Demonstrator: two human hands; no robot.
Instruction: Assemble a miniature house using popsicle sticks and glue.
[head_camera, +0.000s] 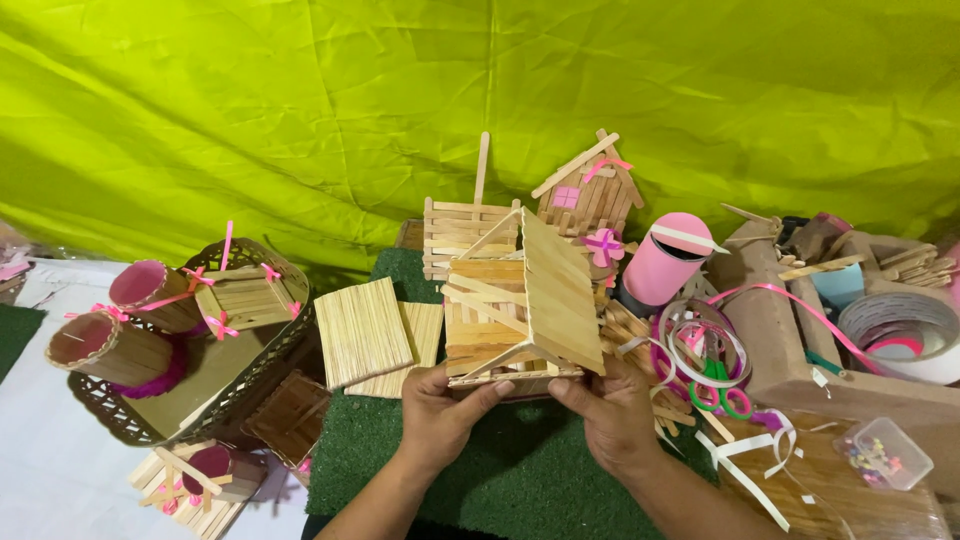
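Right now your left hand (437, 408) and right hand (612, 412) both grasp the small pale house built of flat wooden craft sticks (520, 305), lifted just above the green artificial-grass mat (520, 470). Your left fingers (478, 392) curl under the near bottom edge of the house, thumb up against its front. Your right fingers (575, 392) pinch the same bottom edge at the corner below the slanted roof panel. The house sits tilted, its roof sloping down toward your right fingertips.

Just beyond your left fingers, two flat panels of glued pale sticks (375, 335) lie on the mat, well clear of your hand. Past the house, away from both sets of fingers, stand an open stick frame (455, 230) and a finished stick house with pink window and ribbon (590, 190). Beside your right fingers lie a loose pile of sticks, coils of pink and white ribbon (700, 345) and green-and-pink-handled scissors (720, 390). A pink cylinder with a white band (665, 262) stands farther off. Far out from your left fingers, a woven brown tray (130, 425) holds stick-covered cups with pink trim.
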